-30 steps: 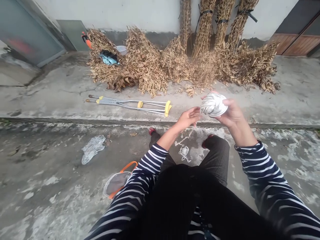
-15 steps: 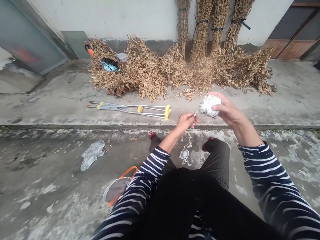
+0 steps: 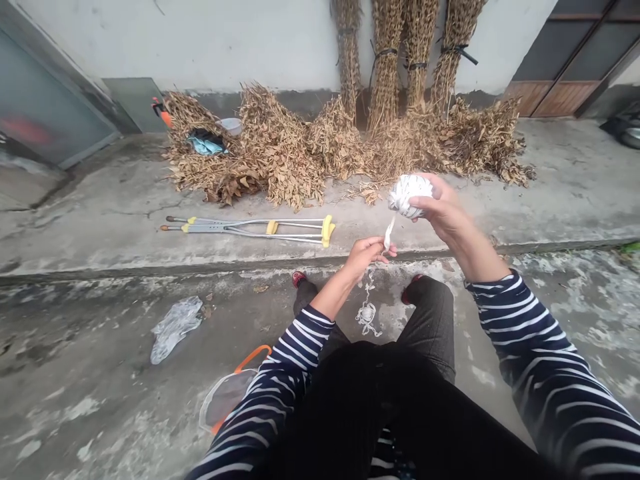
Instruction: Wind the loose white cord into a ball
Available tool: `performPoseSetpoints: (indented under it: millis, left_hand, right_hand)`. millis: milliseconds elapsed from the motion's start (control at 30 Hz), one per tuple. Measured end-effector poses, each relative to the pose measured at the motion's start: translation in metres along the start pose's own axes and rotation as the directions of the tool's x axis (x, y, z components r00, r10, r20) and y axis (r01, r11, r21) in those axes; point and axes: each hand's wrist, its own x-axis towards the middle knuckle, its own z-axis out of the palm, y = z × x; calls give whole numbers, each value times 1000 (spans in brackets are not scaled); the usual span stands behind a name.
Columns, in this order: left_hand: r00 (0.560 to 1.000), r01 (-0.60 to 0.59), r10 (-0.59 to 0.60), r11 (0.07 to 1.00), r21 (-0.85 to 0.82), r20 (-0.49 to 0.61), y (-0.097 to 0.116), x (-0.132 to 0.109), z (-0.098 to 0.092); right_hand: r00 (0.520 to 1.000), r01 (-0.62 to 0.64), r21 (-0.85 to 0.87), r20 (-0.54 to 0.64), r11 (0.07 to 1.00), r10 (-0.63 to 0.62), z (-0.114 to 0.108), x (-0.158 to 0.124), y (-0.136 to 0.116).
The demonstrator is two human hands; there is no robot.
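Right grip [image 3: 443, 210]: I clasp the white cord ball [image 3: 410, 195].
Left grip [image 3: 367, 252]: I pinch its strand [image 3: 388, 233].
Yard: concrete floor [image 3: 100, 380], crutches [image 3: 250, 228], dried stalks [image 3: 300, 143] against the wall [image 3: 225, 40].

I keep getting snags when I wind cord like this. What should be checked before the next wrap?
1. Right hand closed round the ball: ok.
2. Left hand pinching the strand just below the ball: ok.
3. Strand unbroken between ball and left hand: ok.
4. Loose cord on the ground between the shoes free of knots: cannot tell, it lies in a small heap.
5. Cord hanging from the left hand clear of the legs: ok, it seems to drop between them.
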Motion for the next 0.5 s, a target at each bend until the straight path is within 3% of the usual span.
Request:
performPoseSetpoints:
  millis: [300, 500]
  left_hand:
    - [999, -9, 9, 1000, -4, -49, 3, 2, 7]
    - [988, 108, -100, 992, 59, -114, -5, 15, -5]
  right_hand:
    - [996, 0, 53, -87, 999, 4, 2, -2, -12]
    - [998, -36, 81, 59, 996, 31, 16, -14, -33]
